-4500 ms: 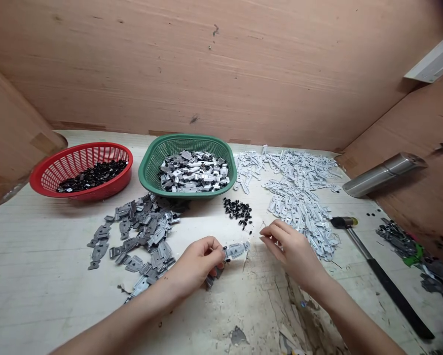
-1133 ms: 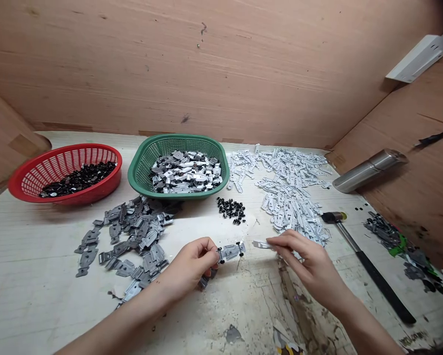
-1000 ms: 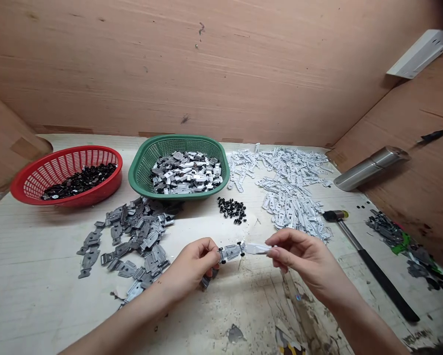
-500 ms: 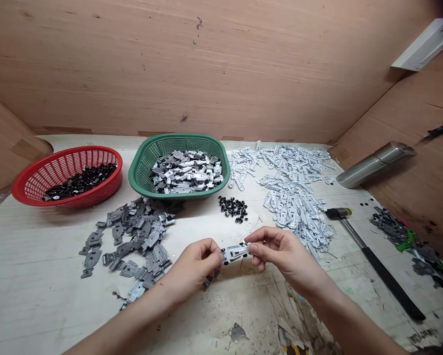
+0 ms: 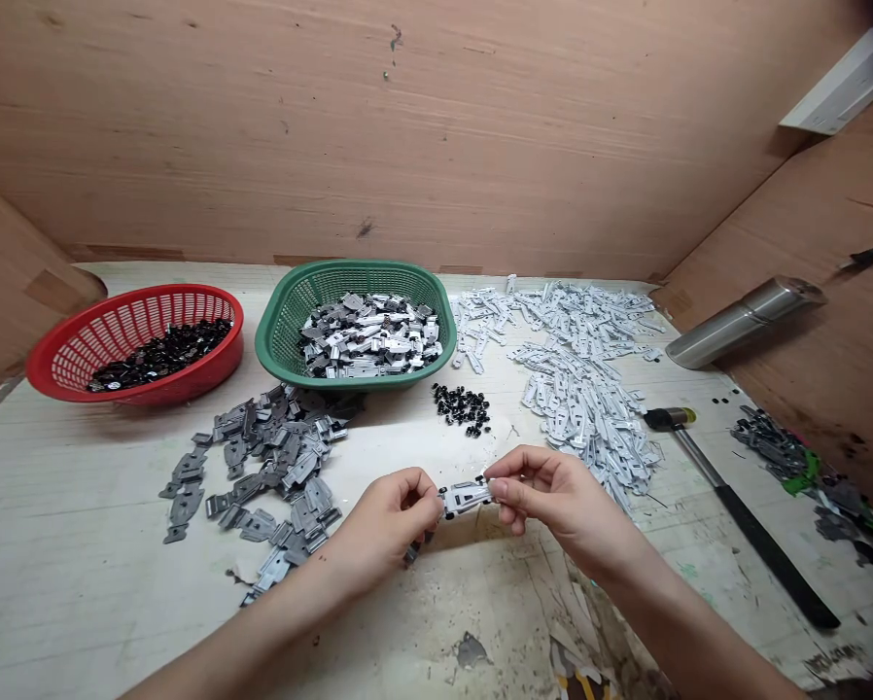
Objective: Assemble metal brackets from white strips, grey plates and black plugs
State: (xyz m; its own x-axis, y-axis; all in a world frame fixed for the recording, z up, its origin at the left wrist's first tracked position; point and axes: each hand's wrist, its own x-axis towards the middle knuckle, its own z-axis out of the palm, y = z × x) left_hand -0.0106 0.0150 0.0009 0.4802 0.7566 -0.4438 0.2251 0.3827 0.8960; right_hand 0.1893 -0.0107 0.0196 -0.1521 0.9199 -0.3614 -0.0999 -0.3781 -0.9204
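Between my two hands is a white toy race car [image 5: 467, 498] with small black wheels, held level above the table. My left hand [image 5: 400, 515] pinches its left end, and a dark grey part shows under those fingers. At the car's right end, the thumb and fingertips of my right hand [image 5: 545, 496] are closed on it. Beyond the hands lies a small heap of black wheels [image 5: 463, 409]. Grey car base pieces [image 5: 283, 467] are scattered to the left. White car body pieces [image 5: 589, 418] spread out to the right.
A green basket [image 5: 265, 340] holds assembled-looking cars; a red basket [image 5: 50, 384] holds black parts. On the right lie a hammer [image 5: 757, 535], a leaning metal cylinder [image 5: 747, 323] and a pile of grey, black and green scraps [image 5: 801, 472]. Cardboard walls [image 5: 436, 136] enclose the table.
The view has shifted very slightly. Both hands keep their grip on the toy car, which tilts a little differently.
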